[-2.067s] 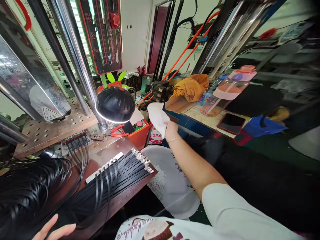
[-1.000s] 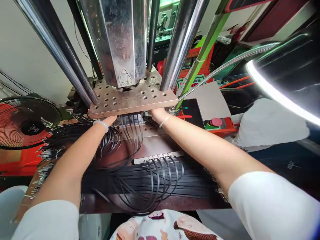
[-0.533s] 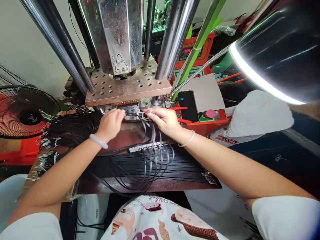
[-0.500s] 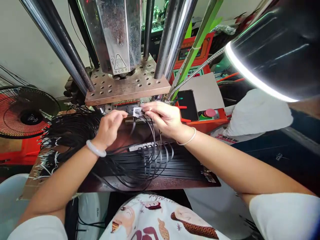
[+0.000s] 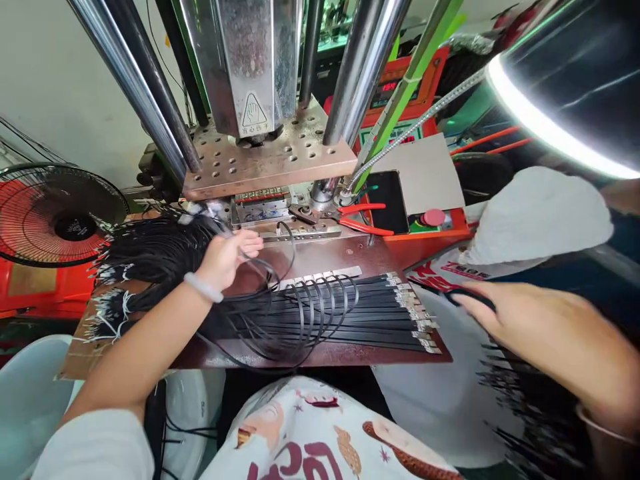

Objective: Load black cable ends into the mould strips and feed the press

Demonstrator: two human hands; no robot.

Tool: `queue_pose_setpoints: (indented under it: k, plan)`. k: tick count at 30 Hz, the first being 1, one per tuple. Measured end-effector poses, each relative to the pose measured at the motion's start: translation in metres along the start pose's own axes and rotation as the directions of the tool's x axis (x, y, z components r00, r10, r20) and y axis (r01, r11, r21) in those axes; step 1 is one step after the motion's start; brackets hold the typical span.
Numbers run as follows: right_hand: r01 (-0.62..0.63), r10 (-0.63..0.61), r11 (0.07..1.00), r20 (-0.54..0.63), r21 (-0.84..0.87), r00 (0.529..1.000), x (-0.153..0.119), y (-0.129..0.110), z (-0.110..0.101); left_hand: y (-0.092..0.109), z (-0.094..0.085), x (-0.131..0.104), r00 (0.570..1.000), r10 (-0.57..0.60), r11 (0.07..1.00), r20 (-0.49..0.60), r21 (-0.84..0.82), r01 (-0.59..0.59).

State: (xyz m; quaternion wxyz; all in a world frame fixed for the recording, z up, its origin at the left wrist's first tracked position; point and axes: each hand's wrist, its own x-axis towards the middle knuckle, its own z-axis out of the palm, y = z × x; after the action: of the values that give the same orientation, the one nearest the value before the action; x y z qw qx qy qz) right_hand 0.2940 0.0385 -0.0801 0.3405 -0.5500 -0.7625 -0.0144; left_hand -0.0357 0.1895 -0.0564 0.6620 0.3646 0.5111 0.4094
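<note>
My left hand is closed around loose black cables just in front of the press, its fingertips pointing right. The cables curve down from it in loops. At the right, my right hand is blurred and holds a black looped tool; its exact kind is unclear. Between the hands, flat black cables with metal connector ends lie side by side on the brown board. A pale slotted strip crosses behind them. A thick bundle of black cables lies left of my left hand.
The press plate hangs over a metal mould. Red-handled pliers lie right of the mould. Further right are a dark tablet-like slab and a red button. A fan stands left, a ring lamp upper right.
My right hand has moved from the mould to the far right and now holds the black tool. My left hand stays near the press, with cables in it. The view has shifted slightly.
</note>
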Motion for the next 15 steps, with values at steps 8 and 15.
queue_pose_setpoints:
  k: [8,15]
  plan:
    - [0.029,-0.096,0.987,0.439,0.157,0.893,0.056,0.019,0.075,0.038,0.009,-0.026,0.928,0.341,0.939,0.152,-0.093,-0.330]
    - [0.092,-0.109,0.994,0.584,0.059,0.804,0.062,0.013,0.093,0.108,-0.149,-0.047,0.447,0.893,0.086,-0.056,0.995,-0.048]
